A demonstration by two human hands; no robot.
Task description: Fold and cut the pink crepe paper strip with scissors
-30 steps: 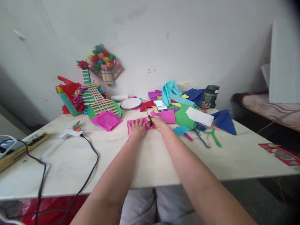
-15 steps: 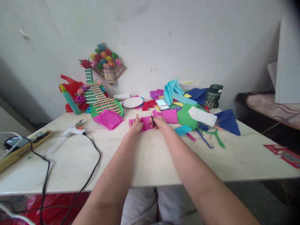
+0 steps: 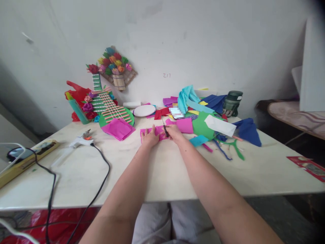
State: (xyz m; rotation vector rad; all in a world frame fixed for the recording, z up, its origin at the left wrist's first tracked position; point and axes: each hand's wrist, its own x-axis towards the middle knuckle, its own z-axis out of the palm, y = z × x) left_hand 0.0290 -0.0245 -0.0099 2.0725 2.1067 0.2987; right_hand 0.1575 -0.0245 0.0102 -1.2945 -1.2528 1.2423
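Flat on a strip of magenta crepe paper [image 3: 143, 131] rests my left hand [image 3: 150, 137], its fingers spread. Just right of it, my right hand [image 3: 174, 132] is closed around a pair of scissors [image 3: 165, 129] with dark handles, the blades pointing away from me. The scissors lie over the magenta paper, whose middle my hands partly cover. Beyond my right hand, another magenta piece [image 3: 185, 125] adjoins a green sheet [image 3: 200, 123]. To the left, a folded magenta stack [image 3: 118, 129] lies against a guitar-shaped craft [image 3: 111, 110] with paper flowers.
A white glue gun [image 3: 80, 140] with a black cord and a power strip [image 3: 42, 152] are on the left. Coloured paper, a white disc [image 3: 144, 110] and a dark green bottle [image 3: 232, 102] stand along the back. A red card [image 3: 307, 166] lies at right.
My left hand has flattened and spread its fingers over the magenta paper, shifting slightly right. My right hand keeps the scissors in nearly the same place.
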